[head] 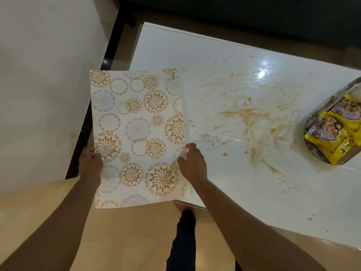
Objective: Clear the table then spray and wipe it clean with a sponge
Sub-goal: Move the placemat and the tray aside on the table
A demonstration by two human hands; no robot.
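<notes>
Placemat [136,133], white with orange and grey floral circles and "KUBER" printed near its far right corner, is held by both hands over the near-left corner of the table [224,55]. Its right part overlaps the tabletop; its left part hangs past the table edge over the gap and the floor [117,231]. Whether it is lifted clear of the surface or still touching cannot be told.

Left hand [90,163] grips the mat's left edge, near the lower end, fingers curled round the edge with the thumb on top. Right hand [192,163] pinches the right edge at roughly the same height: thumb and fingers bunched together on the mat, knuckles up. Both forearms reach in from the bottom of the view.

Table is white and glossy, with a lamp reflection at the far right. Brown stains [244,114] are smeared across its middle, with small specks scattered out toward the near edge and the far side.

Clear bag [332,124] with yellow snack packets inside lies at the table's right edge, partly cut off by the view, well apart from the mat.

A white wall or panel [39,75] fills the left side. A dark trouser leg [183,241] and a foot show below the mat, on the tan floor.
</notes>
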